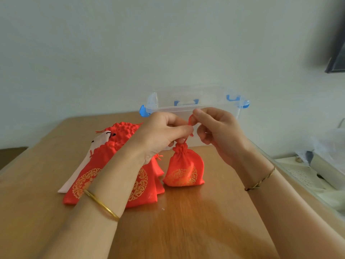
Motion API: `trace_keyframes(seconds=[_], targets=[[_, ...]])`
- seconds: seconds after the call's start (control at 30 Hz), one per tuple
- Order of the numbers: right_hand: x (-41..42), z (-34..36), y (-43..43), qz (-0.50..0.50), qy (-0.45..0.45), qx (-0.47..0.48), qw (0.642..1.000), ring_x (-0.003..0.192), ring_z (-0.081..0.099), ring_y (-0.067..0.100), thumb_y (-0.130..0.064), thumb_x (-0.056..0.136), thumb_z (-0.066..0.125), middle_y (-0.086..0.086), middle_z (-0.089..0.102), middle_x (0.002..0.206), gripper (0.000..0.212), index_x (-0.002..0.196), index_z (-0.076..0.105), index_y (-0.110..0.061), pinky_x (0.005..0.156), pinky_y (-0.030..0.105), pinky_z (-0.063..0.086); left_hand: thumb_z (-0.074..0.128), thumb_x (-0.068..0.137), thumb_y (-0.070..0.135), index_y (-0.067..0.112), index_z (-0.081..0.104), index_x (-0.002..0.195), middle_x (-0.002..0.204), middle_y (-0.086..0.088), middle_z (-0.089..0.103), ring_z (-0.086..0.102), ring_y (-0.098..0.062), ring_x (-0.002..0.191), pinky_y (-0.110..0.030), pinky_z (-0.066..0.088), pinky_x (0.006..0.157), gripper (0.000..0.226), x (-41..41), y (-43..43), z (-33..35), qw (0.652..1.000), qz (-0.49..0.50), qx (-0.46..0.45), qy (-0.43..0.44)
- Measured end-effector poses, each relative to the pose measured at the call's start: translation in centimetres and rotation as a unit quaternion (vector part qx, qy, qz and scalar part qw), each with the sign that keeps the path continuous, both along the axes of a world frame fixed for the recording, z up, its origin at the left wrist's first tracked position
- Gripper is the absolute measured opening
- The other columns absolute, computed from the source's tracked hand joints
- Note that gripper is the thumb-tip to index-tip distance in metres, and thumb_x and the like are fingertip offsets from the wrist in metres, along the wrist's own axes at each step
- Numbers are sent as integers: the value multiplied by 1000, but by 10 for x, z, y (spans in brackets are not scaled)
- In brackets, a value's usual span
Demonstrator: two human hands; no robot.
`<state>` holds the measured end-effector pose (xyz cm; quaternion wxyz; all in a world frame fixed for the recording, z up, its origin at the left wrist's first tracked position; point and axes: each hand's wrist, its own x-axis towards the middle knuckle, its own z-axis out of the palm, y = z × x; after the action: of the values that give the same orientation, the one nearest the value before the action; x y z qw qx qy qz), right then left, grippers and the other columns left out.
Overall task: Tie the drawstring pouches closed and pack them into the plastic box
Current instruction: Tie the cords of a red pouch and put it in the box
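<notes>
In the middle of the frame a small red pouch (pixel 183 169) with a gold round print hangs from its drawstring (pixel 190 122), its gathered neck pulled tight and its bottom close to or touching the wooden bench (pixel 186 225); which of the two I cannot tell. The left hand (pixel 164 131) comes in from the lower left. Its fingers (pixel 182 130) are curled and pinch the red cord just above the pouch's neck. The right hand (pixel 220 131) comes in from the lower right, and its thumb and forefinger are pressed together on the upper loop of the same cord, the other fingers loosely curled below. The two hands sit very close, with the cord running between them.

Directly behind the hands, toward the far edge of the bench, stands the clear plastic box (pixel 168 101) with blue latches (pixel 144 111). It is open at the top.

To the left of the held pouch, partly under the left forearm, lies a pile of red pouches (pixel 93 161) with the same gold print, flat on the bench. A white pouch (pixel 100 140) with a dark cord lies under them, and a bumpy red one (pixel 125 129) sits at the back of the pile.

A gold bangle (pixel 100 204) circles the left wrist and a thin braided cord bracelet (pixel 261 180) the right. A dark framed thing (pixel 336 58) hangs on the wall at the upper right.
</notes>
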<state>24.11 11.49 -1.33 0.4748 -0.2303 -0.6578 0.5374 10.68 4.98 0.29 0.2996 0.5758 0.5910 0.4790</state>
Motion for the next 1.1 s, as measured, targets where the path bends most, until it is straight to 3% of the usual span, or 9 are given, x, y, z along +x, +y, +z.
trace_keyframes(seconds=[0.13, 0.23, 0.33, 0.47, 0.57, 0.63, 0.73, 1.0, 1.1], targets=[[2, 1, 3, 90, -25, -141, 986, 42, 46, 15, -47, 96, 35, 2, 69, 75, 44, 95, 62, -13, 39, 21, 31, 64, 84, 17, 14, 65, 75, 58, 7, 61, 52, -4, 53, -20, 37, 54, 10, -2, 1, 0, 999, 10, 11, -35], [2, 0, 3, 114, -4, -157, 981, 46, 52, 17, -26, 96, 42, 11, 67, 69, 28, 114, 52, -6, 41, 22, 39, 59, 88, 15, 15, 63, 74, 55, 8, 63, 53, -2, 52, -20, 37, 55, 14, -4, 1, 0, 998, 17, 13, -61], [2, -2, 2, 96, 14, -141, 985, 49, 57, 17, -2, 90, 49, 13, 65, 67, 23, 113, 45, -5, 45, 23, 44, 57, 89, 14, 16, 63, 75, 54, 8, 62, 54, -3, 52, -21, 36, 54, 15, -4, 1, 0, 996, 27, 23, -76], [-2, -5, 0, 10, -20, -15, 1000, 52, 55, 15, -2, 82, 65, 8, 61, 66, 22, 89, 45, -8, 50, 24, 43, 58, 89, 13, 15, 63, 77, 52, 9, 61, 53, -2, 48, -22, 36, 54, 13, -3, 4, -4, 993, 73, 35, -84], [-9, -8, -3, -31, -72, 112, 991, 61, 56, 18, -8, 75, 74, 8, 57, 68, 23, 77, 52, -11, 56, 24, 44, 60, 87, 11, 13, 62, 76, 50, 7, 58, 51, -1, 43, -19, 34, 48, 12, -3, 6, -5, 991, 94, 50, -83], [-12, -11, -3, -44, -76, 152, 984, 64, 54, 17, -7, 75, 75, 7, 58, 71, 22, 74, 54, -15, 60, 24, 44, 61, 86, 9, 13, 61, 72, 50, 5, 56, 49, -1, 41, -15, 33, 43, 14, -2, 7, -5, 990, 103, 60, -77], [-14, -12, -4, -76, -75, 187, 977, 55, 42, 1, -6, 73, 75, -7, 49, 64, 23, 75, 56, -19, 56, 14, 35, 62, 85, 9, 13, 62, 72, 48, 4, 55, 49, -2, 41, -15, 33, 42, 14, -1, 7, -5, 989, 110, 67, -72], [-15, -12, -8, -167, -116, 309, 929, 61, 47, -5, -8, 74, 72, -14, 43, 63, 7, 78, 68, -12, 57, 7, 34, 61, 85, 4, 11, 61, 69, 47, 2, 58, 55, -3, 42, -15, 35, 44, 17, -2, 7, -4, 987, 114, 75, -87], [-14, -13, -5, -181, -161, 352, 904, 64, 47, -7, -9, 77, 68, -16, 42, 64, 2, 76, 69, -10, 59, 6, 35, 62, 83, 5, 10, 60, 79, 61, -2, 60, 58, -7, 49, -19, 37, 49, 7, -4, 7, -2, 986, 107, 57, -118]])
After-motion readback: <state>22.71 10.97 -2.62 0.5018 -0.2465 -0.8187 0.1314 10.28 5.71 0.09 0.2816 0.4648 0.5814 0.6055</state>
